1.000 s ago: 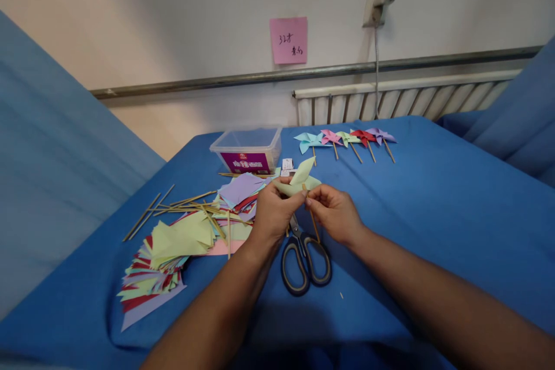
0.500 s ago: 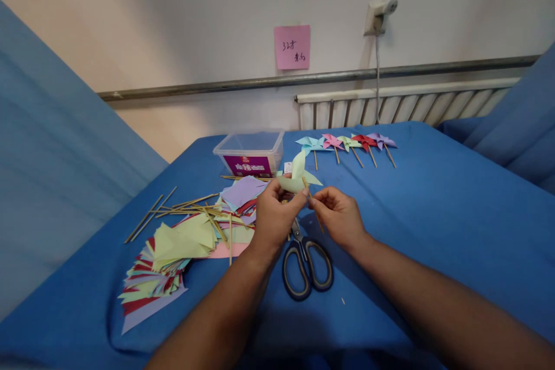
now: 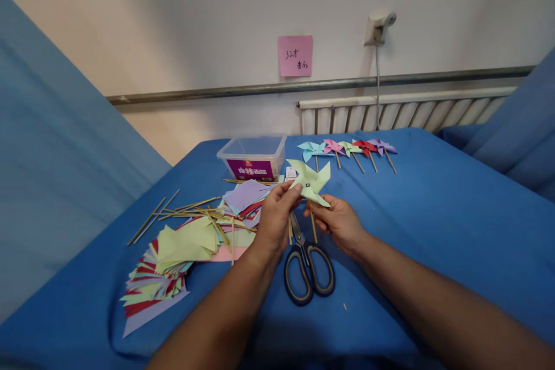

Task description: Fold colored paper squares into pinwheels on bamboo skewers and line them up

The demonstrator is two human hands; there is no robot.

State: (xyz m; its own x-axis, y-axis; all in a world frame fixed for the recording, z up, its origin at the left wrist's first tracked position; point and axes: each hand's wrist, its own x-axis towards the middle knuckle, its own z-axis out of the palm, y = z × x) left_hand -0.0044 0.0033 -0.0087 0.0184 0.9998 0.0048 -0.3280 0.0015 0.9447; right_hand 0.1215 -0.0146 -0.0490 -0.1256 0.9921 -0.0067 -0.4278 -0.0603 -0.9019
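**L hand [image 3: 277, 211] + R hand [image 3: 340, 221] on green pinwheel [image 3: 311, 180], 5 others [image 3: 350, 148] at back**

Head view: hands close together, both clamped on the same piece. L thumb + fingers pinch the paper at its L edge; R fingers grip around the stick [image 3: 313, 228] just below the wheel, tips partly hidden. Pinwheel's held up, face to the cam, above the scissors [image 3: 299, 240] & off the worktop [image 3: 425, 214].

Progress, my read: this one's approx. done. Blades are folded in, a silvery dot at centre looks like a pin head, & the stick runs down from behind. Can't tell how tight the joint is. It's not yet in the row w/ the 5 others (blue, pink, green, red, purple), which lie R of the tub [image 3: 250, 170] & look complete, sticks incl.

Left over: plenty. Fanned sheets [image 3: 186, 240] on the L, a 2nd pile [image 3: 245, 196] nr the tub, loose sticks [image 3: 199, 211] lying crossed beside the paper, small white box [image 3: 290, 172] by the tub. Paper looks unfolded; can't count it. If it's all meant for use, it's early: 5 done, 1 nearly, many to go.
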